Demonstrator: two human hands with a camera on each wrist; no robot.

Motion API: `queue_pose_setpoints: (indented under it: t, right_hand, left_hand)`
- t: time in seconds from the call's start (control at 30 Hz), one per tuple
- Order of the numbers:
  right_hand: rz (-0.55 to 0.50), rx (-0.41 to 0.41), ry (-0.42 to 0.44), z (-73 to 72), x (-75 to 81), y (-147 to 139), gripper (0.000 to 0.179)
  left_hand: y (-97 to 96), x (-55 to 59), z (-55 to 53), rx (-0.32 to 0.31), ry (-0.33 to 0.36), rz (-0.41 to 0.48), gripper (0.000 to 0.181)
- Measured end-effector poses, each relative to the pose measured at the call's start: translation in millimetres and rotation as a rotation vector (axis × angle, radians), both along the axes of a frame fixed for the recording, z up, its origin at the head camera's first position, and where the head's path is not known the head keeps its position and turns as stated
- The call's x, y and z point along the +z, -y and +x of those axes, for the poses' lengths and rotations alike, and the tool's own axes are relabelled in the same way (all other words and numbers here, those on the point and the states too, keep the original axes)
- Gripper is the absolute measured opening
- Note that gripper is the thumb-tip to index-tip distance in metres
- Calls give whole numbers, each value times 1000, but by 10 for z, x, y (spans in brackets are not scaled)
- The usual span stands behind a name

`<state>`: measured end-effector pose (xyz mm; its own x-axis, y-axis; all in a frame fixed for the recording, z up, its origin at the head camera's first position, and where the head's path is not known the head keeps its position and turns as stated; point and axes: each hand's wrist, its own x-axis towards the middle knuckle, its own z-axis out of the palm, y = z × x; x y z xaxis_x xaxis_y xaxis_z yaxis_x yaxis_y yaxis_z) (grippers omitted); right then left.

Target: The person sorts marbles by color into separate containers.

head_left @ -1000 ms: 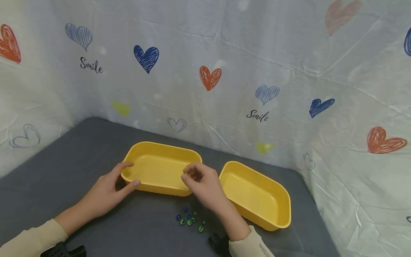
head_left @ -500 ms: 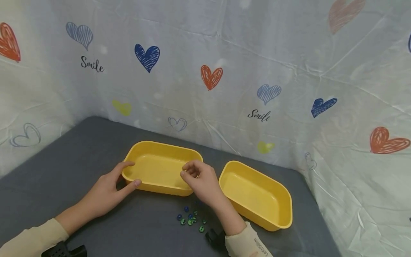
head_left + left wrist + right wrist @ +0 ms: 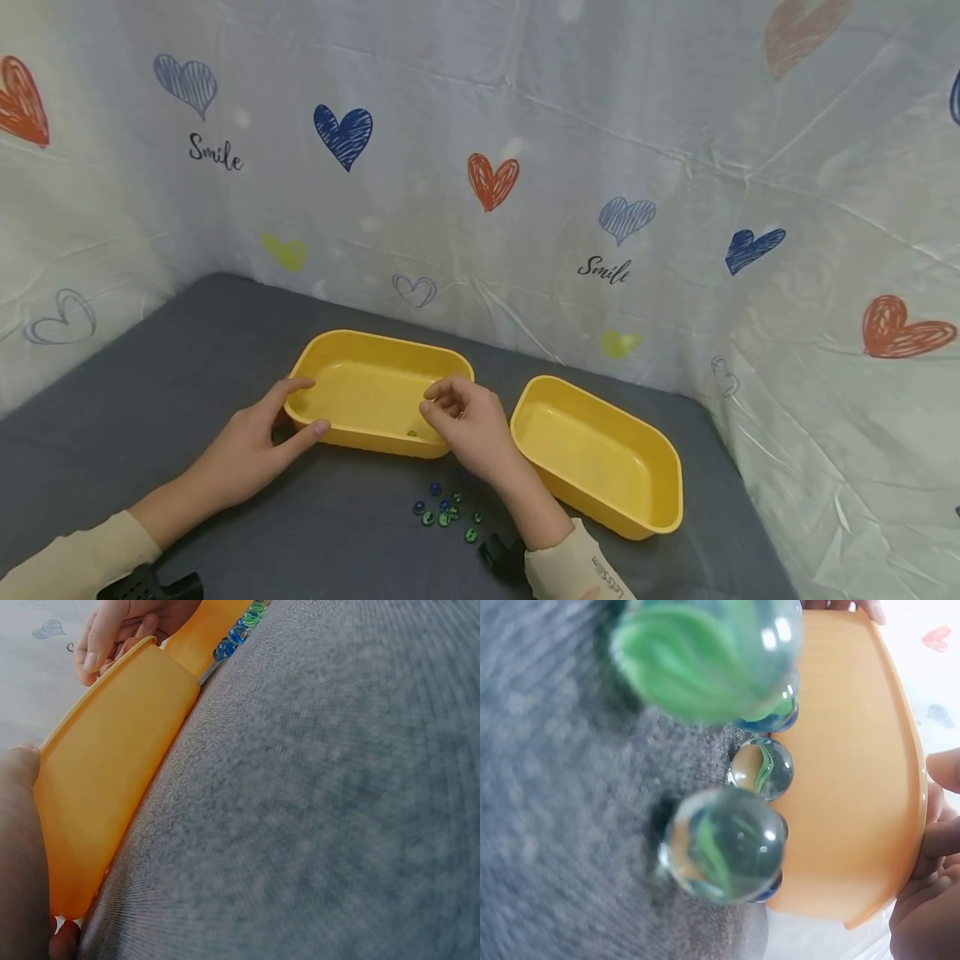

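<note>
My left hand [image 3: 258, 446] grips the near left end of a yellow plastic tub [image 3: 356, 442], its thumb at the front rim. Over the same tub's right end hangs my right hand [image 3: 472, 425], fingers loosely curled, thumb and index finger slightly apart. No object shows between them. A small greenish marble [image 3: 412, 433] lies inside the tub near its front wall. In front of the tub, on the grey cloth, is a loose group of glass marbles [image 3: 444, 518], some blue and some green. The right wrist view shows a clear marble [image 3: 726, 846] with a green swirl up close.
A second yellow tub [image 3: 615, 475] stands at an angle to the right, just beyond my right forearm. Grey cloth [image 3: 315, 550] covers the table. Behind it hangs a white curtain [image 3: 420, 200] printed with hearts.
A marble now shows inside the left tub, where none was visible before. My right hand has shifted slightly left, while the left hand keeps its grip on the tub.
</note>
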<state>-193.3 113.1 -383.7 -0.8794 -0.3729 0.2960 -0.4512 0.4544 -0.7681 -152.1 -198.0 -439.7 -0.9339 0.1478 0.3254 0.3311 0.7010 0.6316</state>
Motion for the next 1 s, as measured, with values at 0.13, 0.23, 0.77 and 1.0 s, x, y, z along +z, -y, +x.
queue_pose_setpoints:
  t: [0.13,0.23,0.77,1.0]
  right_hand:
    - [1,4,-10,0,-7,-1,10]
    - [-3,5,-13,0,-6,4,8]
    - [-13,28,10,38,-7,-25,8]
    - [-32,38,29,133,92,-27,12]
  left_hand:
    - [8,-3,2,-1,-2,3,67]
    - [15,-8,7,-4,0,8,67]
    - [3,-36,0,3,-5,0,67]
    - [3,-23,-3,-5,11,12,69]
